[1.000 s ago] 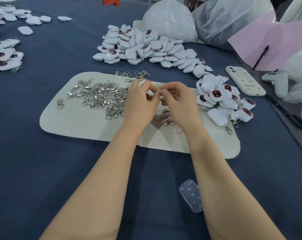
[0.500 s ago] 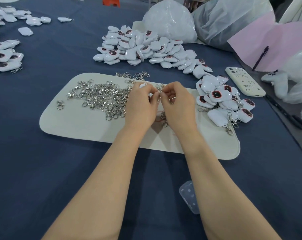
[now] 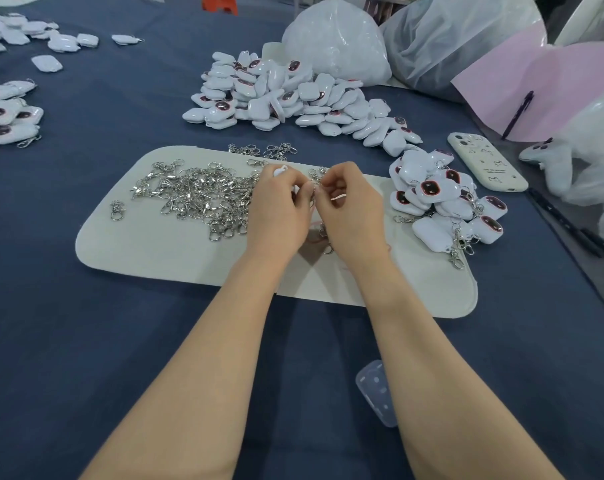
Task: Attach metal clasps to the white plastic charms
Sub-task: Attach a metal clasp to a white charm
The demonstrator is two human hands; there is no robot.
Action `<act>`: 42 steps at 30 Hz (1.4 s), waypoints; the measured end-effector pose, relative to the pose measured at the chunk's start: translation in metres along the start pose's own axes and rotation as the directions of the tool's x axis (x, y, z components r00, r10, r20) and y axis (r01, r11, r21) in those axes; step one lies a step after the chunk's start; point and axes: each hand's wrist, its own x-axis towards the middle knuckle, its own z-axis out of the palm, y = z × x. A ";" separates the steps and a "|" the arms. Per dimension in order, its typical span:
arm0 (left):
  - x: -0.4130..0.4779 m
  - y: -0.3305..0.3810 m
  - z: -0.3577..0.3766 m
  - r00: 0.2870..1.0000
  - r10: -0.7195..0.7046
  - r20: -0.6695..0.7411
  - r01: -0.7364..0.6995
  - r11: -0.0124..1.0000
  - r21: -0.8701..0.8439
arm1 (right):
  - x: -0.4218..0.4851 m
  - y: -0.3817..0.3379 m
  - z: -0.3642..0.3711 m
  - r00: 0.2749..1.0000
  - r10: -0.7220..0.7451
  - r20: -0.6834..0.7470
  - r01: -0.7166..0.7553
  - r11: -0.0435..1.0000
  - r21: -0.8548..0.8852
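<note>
- head view: left hand (image 3: 279, 211) curls round a white charm (image 3: 280, 172), only its top edge showing.
- right hand (image 3: 353, 213) pinches a metal clasp (image 3: 314, 191) against the left fingertips.
- both are over the pale mat (image 3: 148, 247) on the tabletop (image 3: 86, 341), beside the clasp heap (image 3: 196, 199).

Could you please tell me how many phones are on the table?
1. The white-cased phone lies right of the pile of clasped charms; the plastic bags could hide others.

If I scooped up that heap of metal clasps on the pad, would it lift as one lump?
Probably in clumps: the metal clasps lie interlocked, so neighbours would drag along. Being loose metal links, the heap likely sags floppily, shedding pieces.
</note>
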 end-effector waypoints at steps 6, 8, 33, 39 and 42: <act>0.000 0.000 0.000 1.000 -0.008 -0.003 0.008 1.000 0.014 | 0.000 0.001 0.001 1.000 0.009 -0.009 -0.009 1.000 0.008; 0.001 0.000 0.000 1.000 -0.001 -0.006 0.001 1.000 0.003 | 0.000 0.002 0.001 1.000 0.012 -0.010 -0.012 1.000 0.010; 0.001 -0.001 -0.002 0.999 -0.021 0.027 0.021 1.000 0.008 | -0.002 0.000 0.002 0.995 -0.066 0.080 0.069 0.997 -0.034; 0.001 0.001 -0.003 0.996 -0.049 0.073 0.049 0.999 0.006 | -0.001 0.002 0.001 0.995 -0.046 0.085 0.049 0.999 -0.024; 0.001 -0.001 -0.005 0.995 -0.023 0.100 0.013 0.995 0.103 | 0.000 0.004 0.001 0.995 0.005 0.104 -0.005 1.000 0.005</act>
